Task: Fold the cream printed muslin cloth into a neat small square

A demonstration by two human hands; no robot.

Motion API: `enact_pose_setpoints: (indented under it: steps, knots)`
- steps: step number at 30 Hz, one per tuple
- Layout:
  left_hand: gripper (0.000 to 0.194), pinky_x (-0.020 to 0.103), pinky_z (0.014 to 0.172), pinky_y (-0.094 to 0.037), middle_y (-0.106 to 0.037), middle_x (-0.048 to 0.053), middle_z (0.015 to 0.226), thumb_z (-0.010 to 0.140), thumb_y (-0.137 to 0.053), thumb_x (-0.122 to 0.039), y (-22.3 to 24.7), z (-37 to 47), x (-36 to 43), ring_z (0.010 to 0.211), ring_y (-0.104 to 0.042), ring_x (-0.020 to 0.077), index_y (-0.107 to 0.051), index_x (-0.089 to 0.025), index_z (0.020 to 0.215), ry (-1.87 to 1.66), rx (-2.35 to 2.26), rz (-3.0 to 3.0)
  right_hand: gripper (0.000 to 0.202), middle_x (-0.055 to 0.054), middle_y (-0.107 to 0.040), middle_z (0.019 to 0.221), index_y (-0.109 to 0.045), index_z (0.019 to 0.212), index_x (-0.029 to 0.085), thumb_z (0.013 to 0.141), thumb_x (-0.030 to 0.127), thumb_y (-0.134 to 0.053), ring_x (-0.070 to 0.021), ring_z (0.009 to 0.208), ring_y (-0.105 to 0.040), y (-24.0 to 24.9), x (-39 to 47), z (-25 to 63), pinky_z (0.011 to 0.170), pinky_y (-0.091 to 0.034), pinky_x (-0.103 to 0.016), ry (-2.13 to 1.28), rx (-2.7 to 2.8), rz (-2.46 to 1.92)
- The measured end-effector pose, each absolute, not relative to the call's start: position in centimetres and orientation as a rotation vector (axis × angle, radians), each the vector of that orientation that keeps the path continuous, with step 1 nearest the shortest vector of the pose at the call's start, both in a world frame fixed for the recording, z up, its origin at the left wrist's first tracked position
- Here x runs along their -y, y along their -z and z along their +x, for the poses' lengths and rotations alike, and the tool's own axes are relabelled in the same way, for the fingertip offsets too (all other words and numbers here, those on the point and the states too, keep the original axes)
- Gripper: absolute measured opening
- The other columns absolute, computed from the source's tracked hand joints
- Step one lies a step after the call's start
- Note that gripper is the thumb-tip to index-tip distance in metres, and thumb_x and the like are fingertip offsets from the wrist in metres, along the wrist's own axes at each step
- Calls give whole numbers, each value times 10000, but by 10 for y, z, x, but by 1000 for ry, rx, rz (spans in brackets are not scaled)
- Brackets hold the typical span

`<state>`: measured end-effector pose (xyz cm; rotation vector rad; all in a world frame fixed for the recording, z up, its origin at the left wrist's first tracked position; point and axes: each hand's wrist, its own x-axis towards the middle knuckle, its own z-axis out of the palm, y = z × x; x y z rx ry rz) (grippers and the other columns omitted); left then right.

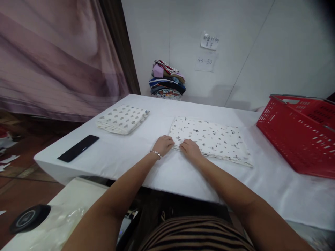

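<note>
A white cloth with small grey prints [211,137] lies folded in a long flat rectangle on the white-covered table [125,153]. At its near left corner, my left hand [163,144] has its fingers curled and closed on the edge. Just to the right, my right hand [190,149] pinches the near edge of the same cloth, its fingers bent together. A small gap separates the two hands. Further left rests another folded white cloth with grey heart prints [123,118], touched by neither hand.
A black phone-like slab [78,148] lies near the table's left edge. At the right stands a red plastic basket [300,136]. Stacked folded fabrics [167,82] sit behind the table by the wall. A black round object [30,218] is on a lower white surface.
</note>
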<state>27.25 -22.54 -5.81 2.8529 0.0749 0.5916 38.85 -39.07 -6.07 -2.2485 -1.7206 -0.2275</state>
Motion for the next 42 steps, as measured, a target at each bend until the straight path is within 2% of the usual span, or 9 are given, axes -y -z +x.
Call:
enact_pose_setpoints:
  steps: [10, 20, 25, 29, 31, 36, 42]
  knots:
    - [185, 311, 785, -388, -645, 44, 914, 882, -457, -230, 58, 264, 229, 910, -525, 168, -638, -192, 873, -567, 19, 3071, 278, -76, -599, 890, -670, 936, 188, 931, 277, -407, -184, 830, -478, 73, 396, 391, 734, -361, -290, 300, 1764, -2113]
    - [149, 339, 771, -407, -638, 70, 891, 846, -462, -173, 56, 265, 232, 882, -545, 207, -609, -166, 825, -581, 27, 3194, 271, -72, -599, 905, -672, 942, 189, 924, 270, -414, -177, 846, -472, 78, 395, 393, 759, -360, -293, 305, 1715, -2022]
    - [155, 346, 796, -424, -633, 85, 966, 823, -458, -151, 55, 265, 231, 920, -546, 211, -594, -165, 895, -528, 31, 3133, 259, -71, -601, 909, -667, 964, 186, 918, 257, -421, -174, 845, -472, 79, 393, 395, 762, -352, -297, 302, 1754, -2018]
    - [264, 359, 836, -431, -623, 83, 1054, 831, -478, -222, 53, 262, 228, 988, -539, 218, -581, -190, 1072, -473, 131, 3116, 248, -62, -612, 926, -662, 987, 183, 913, 244, -433, -172, 854, -483, 77, 394, 395, 771, -361, -296, 272, 1747, -2036]
    - [266, 364, 822, -439, -634, 75, 1041, 851, -451, -240, 53, 262, 225, 983, -549, 219, -600, -214, 1069, -437, 143, 3142, 243, -55, -619, 976, -647, 1023, 186, 908, 229, -437, -172, 893, -495, 75, 398, 394, 795, -370, -295, 249, 1757, -2038]
    - [300, 380, 813, -452, -651, 69, 1040, 863, -392, -216, 58, 265, 219, 1000, -563, 224, -643, -242, 1025, -469, 124, 3127, 281, -61, -597, 1146, -577, 1130, 191, 916, 210, -396, -169, 1060, -499, 72, 436, 403, 901, -375, -309, 241, 1788, -1999]
    - [331, 383, 821, -463, -654, 71, 1049, 867, -360, -259, 60, 268, 214, 1007, -564, 232, -655, -242, 1016, -443, 120, 3100, 327, -108, -585, 1191, -546, 1188, 165, 882, 175, -430, -186, 1132, -492, 72, 547, 437, 934, -395, -368, 358, 1634, -2080]
